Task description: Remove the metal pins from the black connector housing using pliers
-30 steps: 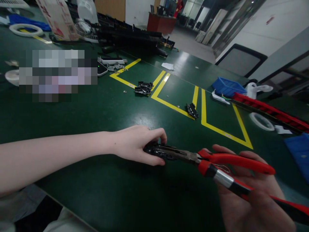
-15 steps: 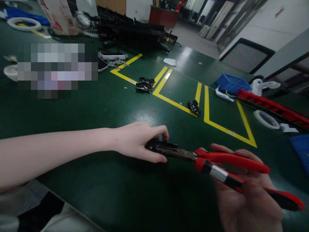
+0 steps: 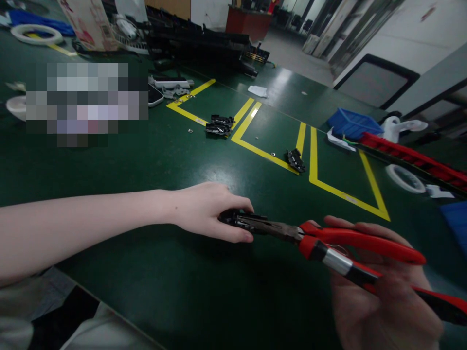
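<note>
My left hand [image 3: 215, 211] grips a small black plastic part [image 3: 235, 218] between thumb and fingers, low over the green table; much of the part is hidden by the hand. In my right hand [image 3: 386, 287] are red-and-black needle-nose pliers [image 3: 339, 243], their handles slightly apart. The long jaws point left and reach the black part; whether they pinch it cannot be made out. Beyond my hands, two similar black parts [image 3: 219, 125] lie side by side, and another black part [image 3: 295, 160] rests on yellow tape further right.
Yellow tape [image 3: 270, 156] marks several bays on the green table [image 3: 146, 160]. Long black mouldings [image 3: 197, 43] are piled at the back. A blue basket [image 3: 353, 124], a red strip [image 3: 412, 153] and a white ring [image 3: 404, 178] stand at the right. A phone [image 3: 155, 96] lies at the left.
The pliers and my right hand have shifted slightly right and the handles look a little lower. My left hand stays on the black part, its fingers curled closer around it.
</note>
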The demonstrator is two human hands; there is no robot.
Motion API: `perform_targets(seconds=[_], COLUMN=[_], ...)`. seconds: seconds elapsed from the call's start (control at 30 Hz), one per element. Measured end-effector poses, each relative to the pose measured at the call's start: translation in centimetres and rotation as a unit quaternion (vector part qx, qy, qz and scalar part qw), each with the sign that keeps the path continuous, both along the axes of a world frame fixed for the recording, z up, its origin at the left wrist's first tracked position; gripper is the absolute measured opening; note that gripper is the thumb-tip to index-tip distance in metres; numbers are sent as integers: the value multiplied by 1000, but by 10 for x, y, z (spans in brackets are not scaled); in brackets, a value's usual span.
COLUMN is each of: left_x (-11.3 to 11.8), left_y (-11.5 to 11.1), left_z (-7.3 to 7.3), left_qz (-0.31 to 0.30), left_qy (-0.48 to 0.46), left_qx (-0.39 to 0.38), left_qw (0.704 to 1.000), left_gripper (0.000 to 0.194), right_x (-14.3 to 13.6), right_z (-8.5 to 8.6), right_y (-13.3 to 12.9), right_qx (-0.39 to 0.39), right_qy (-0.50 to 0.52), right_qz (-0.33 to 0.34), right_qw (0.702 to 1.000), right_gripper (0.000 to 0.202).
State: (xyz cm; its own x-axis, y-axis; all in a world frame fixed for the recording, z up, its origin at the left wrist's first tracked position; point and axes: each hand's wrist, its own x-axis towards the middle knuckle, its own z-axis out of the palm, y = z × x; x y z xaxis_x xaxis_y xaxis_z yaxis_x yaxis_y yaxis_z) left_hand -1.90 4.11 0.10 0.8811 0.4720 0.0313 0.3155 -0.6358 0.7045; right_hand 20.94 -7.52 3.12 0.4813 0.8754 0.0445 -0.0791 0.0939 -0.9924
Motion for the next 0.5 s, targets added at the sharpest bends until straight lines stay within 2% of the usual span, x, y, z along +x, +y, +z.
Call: perform_targets(seconds=[0.2, 0.5], left_x=[0, 0], left_y=[0, 1], left_z=[1, 0], left_qz=[-1, -8], left_qy=[0, 1], left_qx=[1, 8], left_qw=[1000, 1000], left_gripper=[43, 44], right_x=[-6, -6], right_z=[2, -1], right_y=[3, -4], right_qx=[-26, -38], right_qy=[7, -1], right_qz=[-26, 20], right_qw=[999, 999], right_gripper=[44, 47])
